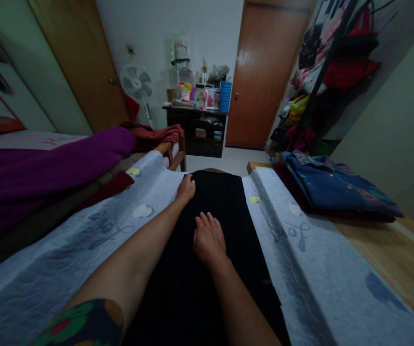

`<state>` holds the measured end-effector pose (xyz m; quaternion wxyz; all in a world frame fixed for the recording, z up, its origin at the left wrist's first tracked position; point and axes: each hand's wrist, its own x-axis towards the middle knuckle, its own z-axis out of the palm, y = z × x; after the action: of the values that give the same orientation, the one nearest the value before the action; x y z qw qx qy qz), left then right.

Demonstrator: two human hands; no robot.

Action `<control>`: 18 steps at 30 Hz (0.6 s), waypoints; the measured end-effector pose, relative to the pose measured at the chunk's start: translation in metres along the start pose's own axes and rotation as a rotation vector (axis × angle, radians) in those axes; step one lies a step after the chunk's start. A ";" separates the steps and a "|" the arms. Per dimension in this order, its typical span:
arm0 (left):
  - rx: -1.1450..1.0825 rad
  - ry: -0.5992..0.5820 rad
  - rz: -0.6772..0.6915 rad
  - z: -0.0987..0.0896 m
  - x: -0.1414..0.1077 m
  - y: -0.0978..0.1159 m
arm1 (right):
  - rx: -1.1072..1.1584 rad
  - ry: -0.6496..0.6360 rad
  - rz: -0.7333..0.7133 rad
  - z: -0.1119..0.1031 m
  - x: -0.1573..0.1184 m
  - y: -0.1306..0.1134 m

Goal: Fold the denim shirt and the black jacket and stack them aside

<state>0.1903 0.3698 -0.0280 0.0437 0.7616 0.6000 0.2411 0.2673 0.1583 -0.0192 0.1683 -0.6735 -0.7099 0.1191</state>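
A long black garment (224, 230) lies flat over a light grey patterned cloth (281, 235), reaching from close to my body to the far edge. I cannot tell which kind of garment it is. At its far left corner is my left hand (186, 187), with fingers curled closed on the fabric's edge. My right hand (209, 238) rests palm down on the middle of the garment, fingers stretched out and holding nothing. Both forearms reach forward over the cloth.
Folded clothes with a blue denim piece (336, 182) on top lie to the right on a wooden surface (383, 245). A purple cloth (55, 168) is heaped at left. Beyond stand a white fan (137, 82), a dark cabinet (192, 127) and a brown door (264, 72).
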 end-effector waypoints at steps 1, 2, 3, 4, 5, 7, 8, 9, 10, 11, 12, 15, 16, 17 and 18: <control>-0.007 -0.008 0.036 -0.003 -0.006 0.002 | 0.004 0.004 0.001 0.000 0.000 0.000; -0.012 -0.020 0.084 -0.006 -0.013 0.004 | 0.008 0.007 0.001 -0.001 -0.001 0.000; -0.011 -0.036 0.144 -0.007 -0.021 0.006 | 0.010 0.009 0.002 -0.001 -0.001 -0.001; -0.002 -0.063 0.210 -0.007 -0.030 0.008 | 0.009 0.009 0.002 -0.001 -0.001 -0.001; 0.016 -0.101 0.273 -0.007 -0.039 0.009 | 0.006 0.006 0.004 -0.001 -0.001 -0.001; 0.068 -0.202 0.355 -0.004 -0.052 0.010 | -0.006 -0.009 0.007 -0.001 0.000 -0.001; 0.095 -0.251 0.364 -0.002 -0.056 0.009 | -0.011 -0.015 0.006 -0.002 0.000 -0.001; 0.112 -0.291 0.357 0.000 -0.058 0.008 | -0.014 -0.017 0.004 -0.002 0.000 -0.001; 0.119 -0.319 0.350 0.002 -0.058 0.007 | -0.013 -0.014 0.001 -0.002 0.000 -0.001; 0.119 -0.335 0.347 0.003 -0.056 0.006 | -0.010 -0.007 -0.001 -0.001 0.000 -0.001; 0.114 -0.342 0.350 0.004 -0.054 0.004 | -0.006 0.000 -0.001 -0.001 0.000 -0.001; 0.094 -0.348 0.382 0.004 -0.044 0.000 | -0.005 0.000 0.009 -0.001 0.001 -0.001; 0.088 -0.349 0.399 0.004 -0.041 -0.001 | -0.007 -0.007 0.011 -0.002 0.001 -0.001; 0.082 -0.350 0.417 0.003 -0.038 -0.002 | -0.009 -0.013 0.013 -0.002 0.001 -0.001; 0.076 -0.351 0.435 0.003 -0.037 -0.003 | -0.009 -0.018 0.014 -0.002 0.001 -0.001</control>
<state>0.1832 0.3370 -0.0432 0.0655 0.9038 0.4141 0.0863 0.2672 0.1593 -0.0170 0.1581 -0.6782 -0.7070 0.1231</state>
